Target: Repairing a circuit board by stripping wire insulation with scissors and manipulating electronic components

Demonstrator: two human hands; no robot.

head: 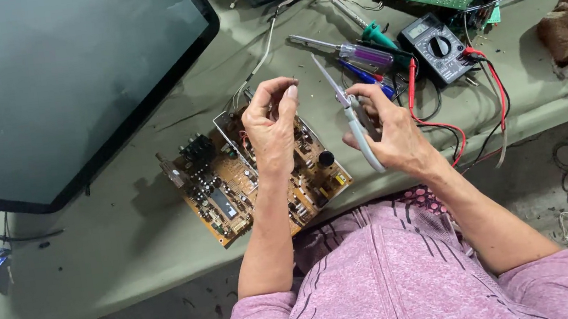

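Head view: pliers (356, 119) in my right hand (386, 133), left hand (272, 129) pinched above the board (257, 177).

Right fingers wrap the pale handles, which lie close together, and the thin jaws point up and left toward my left fingertips; whether the tips bite on anything I cannot tell; left thumb and forefinger are pressed narrow as if on something very small, too small to make out; the brown board lies flat on the green cloth (128, 227) just below both hands, near the table edge, with white wires (264, 48) running up from it; to do this well, I judge, I should keep both wrists steady, bring the jaw tips to the pinch slowly, and squeeze lightly so nothing slips; a purple screwdriver (357, 53) and a meter (436, 46) lie beyond, a dark screen (61, 78) to the left.
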